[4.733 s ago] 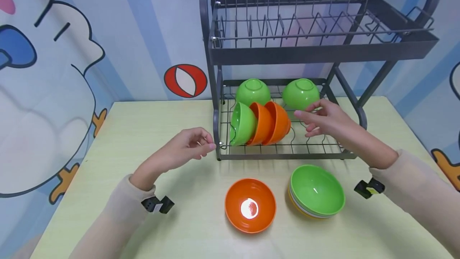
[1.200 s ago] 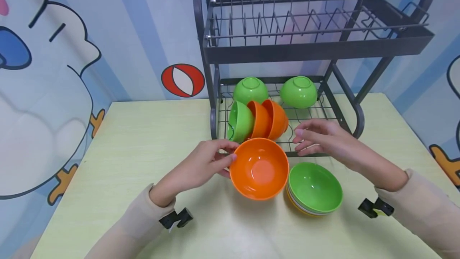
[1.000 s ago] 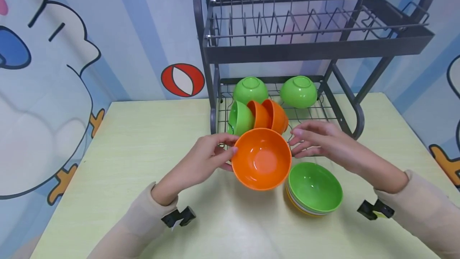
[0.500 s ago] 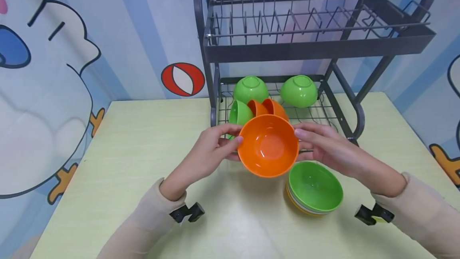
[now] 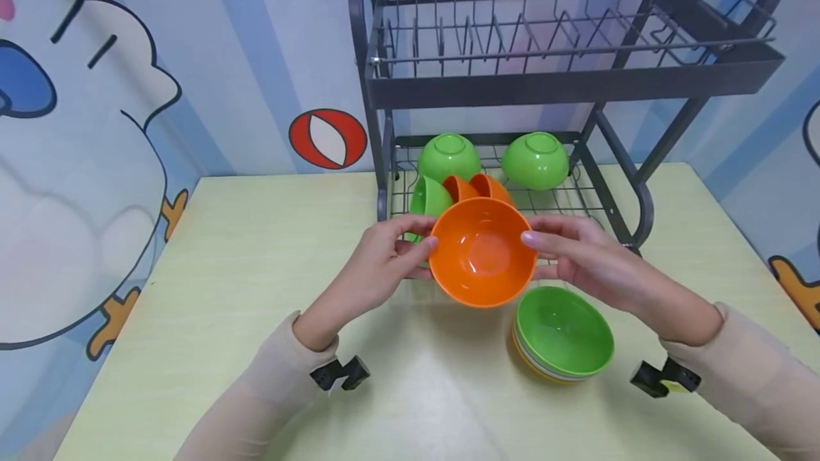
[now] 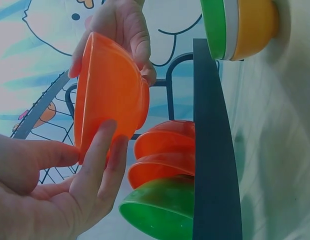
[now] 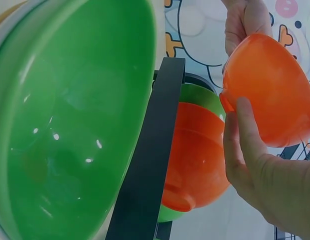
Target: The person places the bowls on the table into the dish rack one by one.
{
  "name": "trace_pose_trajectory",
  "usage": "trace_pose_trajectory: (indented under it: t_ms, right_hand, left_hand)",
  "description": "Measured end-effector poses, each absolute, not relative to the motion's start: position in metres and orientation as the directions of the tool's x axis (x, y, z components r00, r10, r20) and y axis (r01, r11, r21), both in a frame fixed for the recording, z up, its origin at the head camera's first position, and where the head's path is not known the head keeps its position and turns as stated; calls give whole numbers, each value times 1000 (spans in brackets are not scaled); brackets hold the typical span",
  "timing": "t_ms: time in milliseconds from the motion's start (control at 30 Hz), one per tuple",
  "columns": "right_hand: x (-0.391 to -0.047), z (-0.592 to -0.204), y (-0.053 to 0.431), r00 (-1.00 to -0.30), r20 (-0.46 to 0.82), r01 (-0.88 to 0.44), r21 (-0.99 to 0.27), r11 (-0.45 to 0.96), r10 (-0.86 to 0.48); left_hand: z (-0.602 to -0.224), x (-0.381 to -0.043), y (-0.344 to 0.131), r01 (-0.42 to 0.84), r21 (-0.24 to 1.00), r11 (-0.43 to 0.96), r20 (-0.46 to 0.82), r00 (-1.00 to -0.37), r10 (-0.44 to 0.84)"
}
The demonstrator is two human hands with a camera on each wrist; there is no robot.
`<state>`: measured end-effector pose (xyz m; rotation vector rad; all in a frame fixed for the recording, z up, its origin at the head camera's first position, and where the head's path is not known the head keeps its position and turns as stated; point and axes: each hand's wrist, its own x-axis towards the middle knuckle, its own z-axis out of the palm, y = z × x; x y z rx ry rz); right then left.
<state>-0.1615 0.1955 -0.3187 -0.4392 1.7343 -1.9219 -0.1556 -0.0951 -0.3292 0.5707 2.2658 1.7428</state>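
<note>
An orange bowl [image 5: 483,255] is held up off the table, its hollow side tilted toward the head camera. My left hand [image 5: 387,258] pinches its left rim, thumb on the front edge and fingers behind, as the left wrist view also shows. On the opposite side my right hand [image 5: 586,258] grips the rim, with its fingertips against the bowl's outer wall [image 7: 270,95]. Behind the bowl, on the rack's lower shelf, two orange bowls [image 5: 490,189] and a green bowl [image 5: 430,198] lean on their sides, partly hidden.
Two green bowls [image 5: 537,161] sit upside down at the back of the lower shelf. A dark two-tier dish rack [image 5: 570,85] stands against the wall. Nearer, right of centre, a stack topped by a green bowl [image 5: 564,333] rests on the table [image 5: 288,226].
The orange bowl was on the table; my left hand has lifted it up and toward the rack. My right hand has come from the shelf and taken hold of its right rim.
</note>
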Motion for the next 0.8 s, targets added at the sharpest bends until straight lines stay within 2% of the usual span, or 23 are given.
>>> trace_pose_trajectory:
  t_ms: [567,800]
  right_hand:
    - [-162,-318,194,-836,-116,159,-987,-34,-537]
    - [-164,-322,202,-842,-80,136,-989,-65,-534]
  left_hand:
    - [-333,-159,-99,164,966,199,62,-897,439]
    - [-328,-162,-114,226,938,263,127,-930,346]
